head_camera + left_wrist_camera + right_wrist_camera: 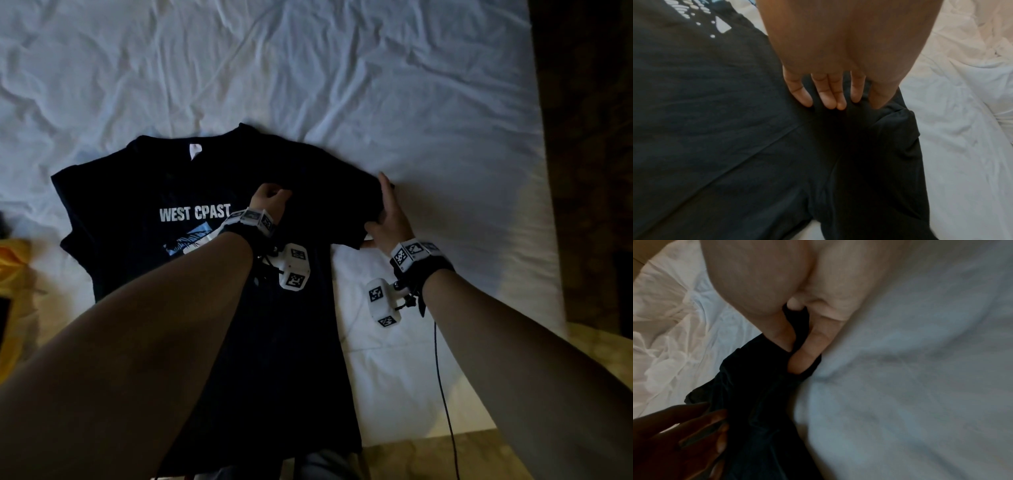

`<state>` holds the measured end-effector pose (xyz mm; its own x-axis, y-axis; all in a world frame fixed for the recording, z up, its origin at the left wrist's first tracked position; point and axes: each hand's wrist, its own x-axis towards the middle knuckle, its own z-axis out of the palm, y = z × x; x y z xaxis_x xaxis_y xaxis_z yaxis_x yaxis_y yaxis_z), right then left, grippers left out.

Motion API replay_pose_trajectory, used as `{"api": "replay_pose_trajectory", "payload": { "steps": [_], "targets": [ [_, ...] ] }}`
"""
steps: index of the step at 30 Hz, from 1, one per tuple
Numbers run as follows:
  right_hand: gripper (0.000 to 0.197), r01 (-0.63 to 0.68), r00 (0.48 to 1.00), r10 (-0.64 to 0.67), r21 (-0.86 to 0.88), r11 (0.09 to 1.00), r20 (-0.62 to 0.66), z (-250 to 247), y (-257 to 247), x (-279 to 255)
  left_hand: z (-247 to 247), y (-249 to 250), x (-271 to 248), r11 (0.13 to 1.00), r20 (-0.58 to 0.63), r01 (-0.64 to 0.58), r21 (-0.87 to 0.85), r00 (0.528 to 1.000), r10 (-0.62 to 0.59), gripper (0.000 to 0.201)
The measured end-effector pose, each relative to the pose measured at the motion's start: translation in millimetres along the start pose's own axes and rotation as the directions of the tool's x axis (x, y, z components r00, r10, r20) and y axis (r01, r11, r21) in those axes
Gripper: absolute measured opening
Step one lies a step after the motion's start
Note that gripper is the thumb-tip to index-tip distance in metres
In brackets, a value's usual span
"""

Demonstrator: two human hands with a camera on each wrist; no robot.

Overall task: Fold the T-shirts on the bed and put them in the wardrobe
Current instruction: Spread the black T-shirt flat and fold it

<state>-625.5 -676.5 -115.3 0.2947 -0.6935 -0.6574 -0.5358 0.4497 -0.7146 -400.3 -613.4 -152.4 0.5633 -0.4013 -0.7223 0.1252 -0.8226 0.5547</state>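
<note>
A black T-shirt [137, 205] with a white "WEST CPAST" print lies face up on the white bed sheet [308, 68], collar away from me. Its left sleeve is folded in; its right sleeve [342, 205] is spread out. My left hand [270, 198] presses straight fingers [828, 97] onto the fabric [715, 129] by the right shoulder seam. My right hand [390, 212] pinches the outer edge of that sleeve between thumb and fingers [797, 345]. In the right wrist view the dark cloth [756, 402] runs down to the left hand [694, 434].
A yellow cloth [13, 274] lies at the left edge of the bed. Dark wooden flooring [589, 171] runs along the bed's right side. A black cable [445, 394] hangs from my right wrist over the sheet. Rumpled sheet stretches beyond the shirt.
</note>
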Motion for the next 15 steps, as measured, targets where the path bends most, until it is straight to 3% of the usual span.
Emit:
{"api": "replay_pose_trajectory", "payload": {
  "steps": [3, 5, 9, 11, 15],
  "targets": [
    [0.096, -0.053, 0.999, 0.053, 0.050, 0.997, -0.007, -3.1, 2.0, 2.9, 0.6, 2.3, -1.1, 1.000, -0.004, -0.001, 0.010, 1.000, 0.001, 0.034],
    [0.102, -0.034, 0.999, 0.034, 0.006, 0.999, 0.001, -3.2, 6.4, 2.8, 0.9, 2.9, -2.0, 1.000, -0.003, -0.003, 0.020, 1.000, 0.003, 0.034],
    [0.133, 0.081, 0.996, -0.070, -0.286, 0.955, 0.051, -1.7, 9.9, 3.7, 0.2, 3.0, -7.9, 1.000, -0.002, -0.008, 0.023, 1.000, 0.008, 0.036],
    [0.130, 0.127, 0.992, -0.113, -0.374, 0.919, 0.059, -2.4, 11.2, 3.4, -2.3, 4.7, -14.4, 0.999, 0.011, -0.010, 0.034, 1.000, 0.010, 0.033],
    [0.118, 0.093, 0.993, -0.117, -0.554, 0.827, -0.008, -4.7, 11.2, -5.1, -13.3, 6.0, -30.7, 1.000, 0.038, 0.004, 0.030, 0.999, -0.005, 0.037]
  ]
}}
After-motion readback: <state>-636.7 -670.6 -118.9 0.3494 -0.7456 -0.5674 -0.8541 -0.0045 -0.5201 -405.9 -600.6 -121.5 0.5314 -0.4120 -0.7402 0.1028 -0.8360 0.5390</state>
